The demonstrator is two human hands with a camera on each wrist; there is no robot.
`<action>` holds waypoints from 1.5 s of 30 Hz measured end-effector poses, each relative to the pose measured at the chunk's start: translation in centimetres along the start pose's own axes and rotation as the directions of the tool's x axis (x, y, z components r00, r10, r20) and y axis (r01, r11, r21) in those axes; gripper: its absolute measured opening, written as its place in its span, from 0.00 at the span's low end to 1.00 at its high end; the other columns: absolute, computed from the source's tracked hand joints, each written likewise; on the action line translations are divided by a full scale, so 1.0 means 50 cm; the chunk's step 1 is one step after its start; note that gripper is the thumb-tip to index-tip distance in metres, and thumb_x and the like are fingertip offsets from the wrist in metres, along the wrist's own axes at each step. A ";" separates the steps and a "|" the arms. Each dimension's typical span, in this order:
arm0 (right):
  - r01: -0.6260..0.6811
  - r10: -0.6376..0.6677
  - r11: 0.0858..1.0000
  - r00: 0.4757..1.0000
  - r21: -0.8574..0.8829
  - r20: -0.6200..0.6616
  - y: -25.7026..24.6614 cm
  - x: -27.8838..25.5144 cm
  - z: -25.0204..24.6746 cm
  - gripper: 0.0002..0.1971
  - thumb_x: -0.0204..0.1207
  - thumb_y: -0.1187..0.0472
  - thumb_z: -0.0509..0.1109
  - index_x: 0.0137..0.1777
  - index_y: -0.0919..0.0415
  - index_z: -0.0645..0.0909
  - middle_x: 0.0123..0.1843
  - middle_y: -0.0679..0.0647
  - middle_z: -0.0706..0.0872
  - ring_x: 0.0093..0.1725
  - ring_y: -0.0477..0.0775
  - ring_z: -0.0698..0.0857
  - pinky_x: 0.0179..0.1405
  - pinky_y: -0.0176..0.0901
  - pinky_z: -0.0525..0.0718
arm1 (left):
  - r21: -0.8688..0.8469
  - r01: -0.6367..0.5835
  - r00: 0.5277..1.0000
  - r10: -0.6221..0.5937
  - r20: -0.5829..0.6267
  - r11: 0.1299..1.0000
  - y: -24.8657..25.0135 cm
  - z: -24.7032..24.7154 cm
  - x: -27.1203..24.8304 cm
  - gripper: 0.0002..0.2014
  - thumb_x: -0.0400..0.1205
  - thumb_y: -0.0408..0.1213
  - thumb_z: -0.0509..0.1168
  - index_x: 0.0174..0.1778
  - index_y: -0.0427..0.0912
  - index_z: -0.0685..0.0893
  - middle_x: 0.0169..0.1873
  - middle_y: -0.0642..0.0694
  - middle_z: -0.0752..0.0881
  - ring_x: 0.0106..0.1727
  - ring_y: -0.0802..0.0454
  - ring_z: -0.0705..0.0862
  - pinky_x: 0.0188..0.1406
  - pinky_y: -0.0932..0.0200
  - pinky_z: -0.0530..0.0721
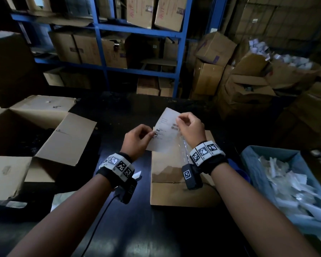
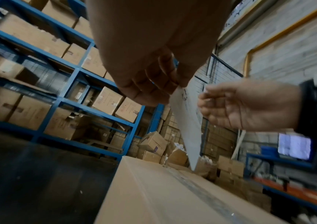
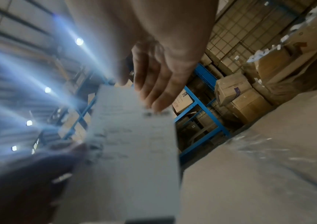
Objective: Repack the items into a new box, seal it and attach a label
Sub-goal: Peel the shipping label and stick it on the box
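Holding the label (image 1: 166, 129) above the sealed box (image 1: 176, 190), you have a pale paper rectangle printed with dark text lines and a barcode. Your left hand (image 1: 137, 139) pinches its left edge; your right hand (image 1: 190, 127) pinches the upper right part, fingers curled on the paper. The sheet hangs clear of the box lid, its long axis running from near-left up toward far-right, printed face toward you. The box, taped along its seam, sits near the front edge of the dark table (image 1: 156, 229).
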State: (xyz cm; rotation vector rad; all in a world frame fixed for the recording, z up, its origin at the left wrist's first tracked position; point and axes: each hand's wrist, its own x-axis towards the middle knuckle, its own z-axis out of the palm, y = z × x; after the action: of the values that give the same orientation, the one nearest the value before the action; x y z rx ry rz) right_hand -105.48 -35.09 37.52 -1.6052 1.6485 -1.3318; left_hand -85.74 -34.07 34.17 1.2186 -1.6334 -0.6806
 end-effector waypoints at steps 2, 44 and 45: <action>0.010 -0.012 0.997 1.000 -0.071 -0.027 0.022 -0.001 -0.006 0.09 0.79 0.56 0.70 0.56 0.56 0.83 0.47 0.47 0.86 0.47 0.44 0.84 0.45 0.31 0.80 | -0.086 0.039 0.999 -0.041 -0.027 0.996 -0.001 0.003 -0.003 0.05 0.78 0.41 0.70 0.37 0.51 0.82 0.36 0.55 0.86 0.38 0.63 0.82 0.36 0.73 0.78; -0.358 0.455 0.838 0.876 -0.412 0.164 0.154 0.039 0.047 0.07 0.70 0.67 0.77 0.39 0.55 0.82 0.43 0.52 0.88 0.41 0.54 0.89 0.43 0.46 0.90 | 0.245 0.514 0.834 -0.546 0.079 0.822 -0.114 0.111 -0.008 0.09 0.77 0.41 0.63 0.40 0.40 0.85 0.36 0.46 0.86 0.36 0.53 0.80 0.28 0.62 0.71; -0.355 0.456 0.837 0.873 -0.417 0.171 0.156 0.040 0.047 0.07 0.70 0.67 0.77 0.40 0.55 0.82 0.43 0.51 0.87 0.41 0.53 0.89 0.44 0.47 0.90 | 0.255 0.511 0.835 -0.545 0.081 0.821 -0.115 0.112 -0.007 0.09 0.77 0.42 0.63 0.40 0.41 0.84 0.35 0.47 0.86 0.37 0.53 0.81 0.28 0.62 0.71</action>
State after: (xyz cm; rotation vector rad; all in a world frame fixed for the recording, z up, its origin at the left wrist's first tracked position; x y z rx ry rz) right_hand -107.54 -38.92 30.34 -1.4283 2.0101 -0.5792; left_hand -88.54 -36.31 26.99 1.8655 -1.5220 -0.9700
